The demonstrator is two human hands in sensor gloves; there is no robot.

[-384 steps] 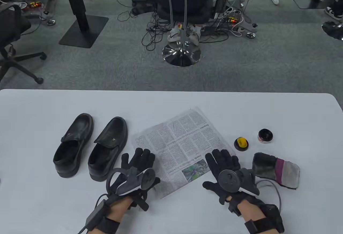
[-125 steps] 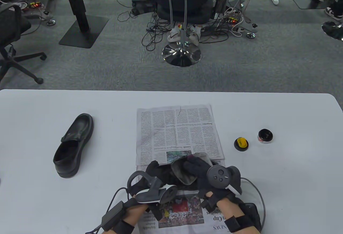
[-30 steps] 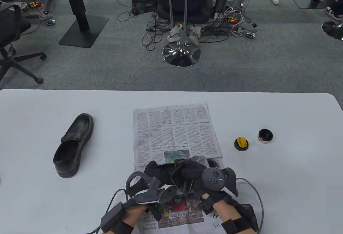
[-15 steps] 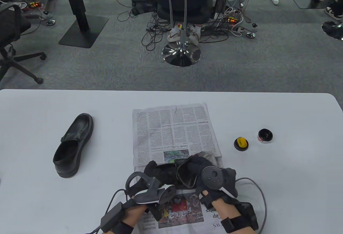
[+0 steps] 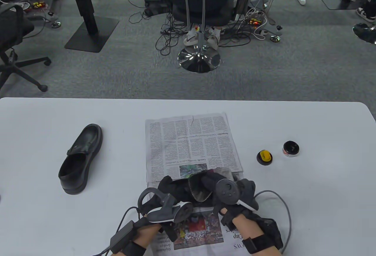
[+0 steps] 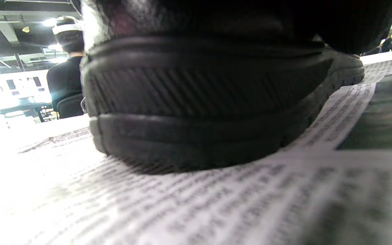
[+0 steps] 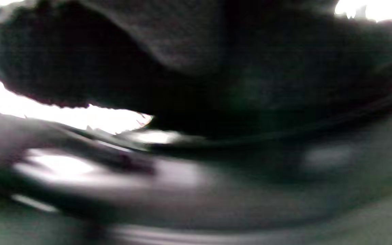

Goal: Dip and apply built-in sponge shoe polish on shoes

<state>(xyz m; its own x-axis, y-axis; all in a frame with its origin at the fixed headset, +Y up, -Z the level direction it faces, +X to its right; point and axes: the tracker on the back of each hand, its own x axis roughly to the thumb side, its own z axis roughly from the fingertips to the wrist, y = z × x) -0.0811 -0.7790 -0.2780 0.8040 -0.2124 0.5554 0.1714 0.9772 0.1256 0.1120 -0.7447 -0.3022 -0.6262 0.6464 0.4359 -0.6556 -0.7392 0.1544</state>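
A black loafer (image 5: 179,188) lies on the newspaper (image 5: 191,140) near the table's front edge, mostly covered by both hands. My left hand (image 5: 165,183) grips it at its left end. In the left wrist view its ribbed heel and sole (image 6: 209,102) fill the frame, flat on the newspaper (image 6: 189,204). My right hand (image 5: 210,181) holds a grey cloth (image 5: 199,190) pressed on top of the loafer. The right wrist view is dark and blurred. The second loafer (image 5: 80,159) lies alone at the left. A yellow sponge applicator (image 5: 264,157) and an open polish tin (image 5: 290,149) sit at the right.
The white table (image 5: 317,126) ends at a far edge, with grey carpet, a chrome stool base (image 5: 199,60) and office chairs beyond. A grey cable (image 5: 286,209) loops from my right wrist onto the table.
My right hand has slid the cloth a little to the left over the loafer. The left hand, the other loafer, the sponge applicator and the tin have stayed put.
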